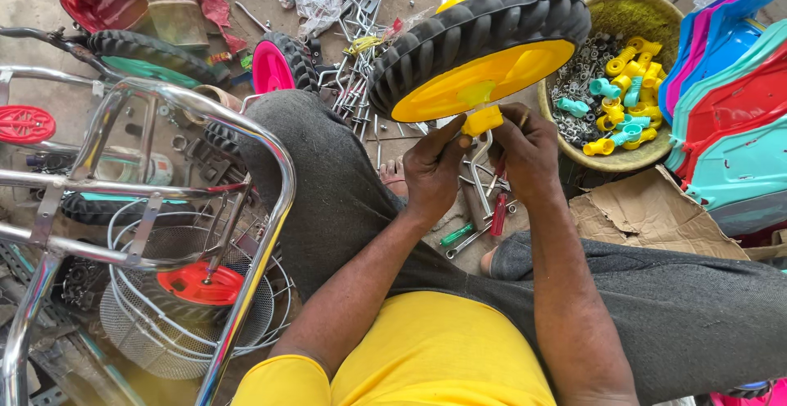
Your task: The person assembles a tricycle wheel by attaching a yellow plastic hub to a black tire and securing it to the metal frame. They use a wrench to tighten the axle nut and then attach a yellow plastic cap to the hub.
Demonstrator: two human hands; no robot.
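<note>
Head view looks down on a seated person working over the floor. Both hands meet at the hub of a small wheel (479, 49), black-tyred with a yellow disc, held tilted above the knees. The left hand (433, 168) pinches the yellow hub cap (481, 120) between thumb and fingers; the right hand (527, 150) closes round the cap's other side and seems also to grip the bent metal bracket (482, 160) hanging below it. Neither hand is spread; both are curled tight on the parts.

By my reading, the step is seating the cap on the wheel's axle. Finishing it would call for a steady push along the axle line while the bracket is kept from twisting.

Forearms angle inward from the yellow shirt, wrists bent slightly down. A red-handled screwdriver (498, 215) lies on the floor just below, and a basket (648, 12) of coloured plastic fittings stands near the right hand.
</note>
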